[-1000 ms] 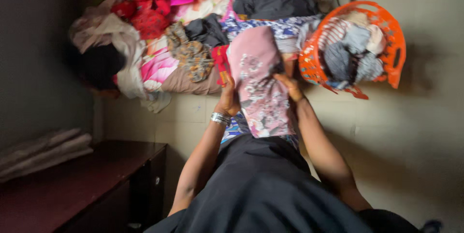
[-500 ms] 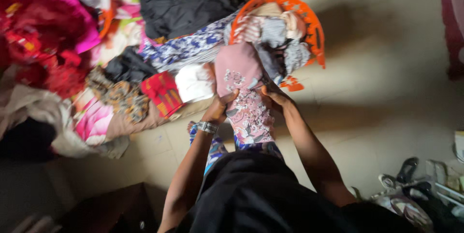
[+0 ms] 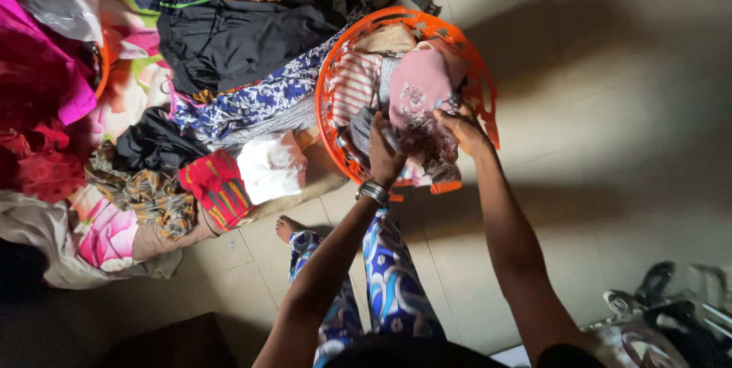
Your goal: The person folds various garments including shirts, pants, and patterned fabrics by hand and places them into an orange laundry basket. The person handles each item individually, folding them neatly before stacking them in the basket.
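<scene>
An orange plastic laundry basket (image 3: pixel 329 93) stands on the tiled floor, filled with clothes. A folded pink floral cloth (image 3: pixel 418 93) lies on top of the clothes inside it. My left hand (image 3: pixel 383 156) grips the cloth's near left edge, a metal bracelet on its wrist. My right hand (image 3: pixel 461 128) holds the cloth's near right edge, over the basket's front rim. Both arms reach forward from the bottom of the view.
A big heap of mixed clothes (image 3: pixel 152 109) covers the floor left of the basket, with a black garment (image 3: pixel 236 36) and a red striped folded piece (image 3: pixel 217 185). My bare foot (image 3: pixel 288 227) and blue patterned trousers (image 3: pixel 389 276) are below. Sandals (image 3: pixel 656 292) lie at the lower right.
Both hands have carried the pink floral cloth forward and set it down into the orange basket. The view has swung so the basket is now in the middle.
</scene>
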